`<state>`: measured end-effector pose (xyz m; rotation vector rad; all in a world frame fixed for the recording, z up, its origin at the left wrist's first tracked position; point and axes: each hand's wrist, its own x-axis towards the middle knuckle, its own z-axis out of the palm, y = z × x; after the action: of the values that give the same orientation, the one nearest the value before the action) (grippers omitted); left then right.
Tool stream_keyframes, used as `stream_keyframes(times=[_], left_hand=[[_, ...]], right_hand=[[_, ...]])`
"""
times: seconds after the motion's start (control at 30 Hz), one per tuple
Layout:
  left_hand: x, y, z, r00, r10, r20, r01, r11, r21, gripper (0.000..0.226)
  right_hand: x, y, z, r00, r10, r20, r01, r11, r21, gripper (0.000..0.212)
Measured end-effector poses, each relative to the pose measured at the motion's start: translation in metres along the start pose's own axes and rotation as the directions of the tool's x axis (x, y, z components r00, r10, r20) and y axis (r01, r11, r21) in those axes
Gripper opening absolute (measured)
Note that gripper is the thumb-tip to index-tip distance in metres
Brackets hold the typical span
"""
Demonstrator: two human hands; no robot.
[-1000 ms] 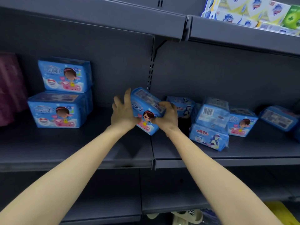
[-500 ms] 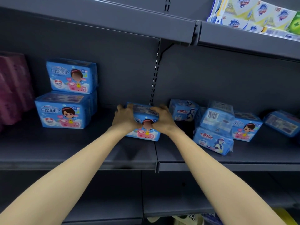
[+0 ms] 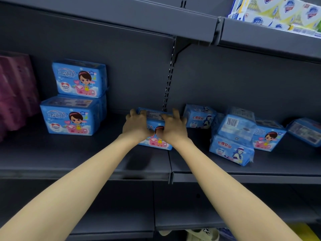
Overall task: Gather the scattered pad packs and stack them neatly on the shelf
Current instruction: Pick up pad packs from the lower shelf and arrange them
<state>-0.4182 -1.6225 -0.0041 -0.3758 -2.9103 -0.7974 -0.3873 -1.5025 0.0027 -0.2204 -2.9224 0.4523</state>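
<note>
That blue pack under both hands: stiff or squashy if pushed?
Probably squashy: the pack looks soft-wrapped and puffy. Its glossy film would likely slide easily on the smooth shelf. Sitting flat and low, it seems unlikely to tip.

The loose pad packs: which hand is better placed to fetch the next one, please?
Probably the right hand: it grips the right end of the held pack, next to the nearest loose pack; the left hand grips the far end.

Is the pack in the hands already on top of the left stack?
No, left hand and right hand hold the pack on the shelf, apart from the stack.
</note>
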Motion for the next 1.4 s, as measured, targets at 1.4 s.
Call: stream_keyframes(times=[1.4], left_hand=[[0.03, -0.051, -0.04, 0.986, 0.052, -0.156, -0.05, 0.999, 0.019, 0.061]], right_hand=[[0.055, -0.063, 0.023, 0.982, -0.133, -0.13, 0.143, 0.988, 0.066, 0.05]])
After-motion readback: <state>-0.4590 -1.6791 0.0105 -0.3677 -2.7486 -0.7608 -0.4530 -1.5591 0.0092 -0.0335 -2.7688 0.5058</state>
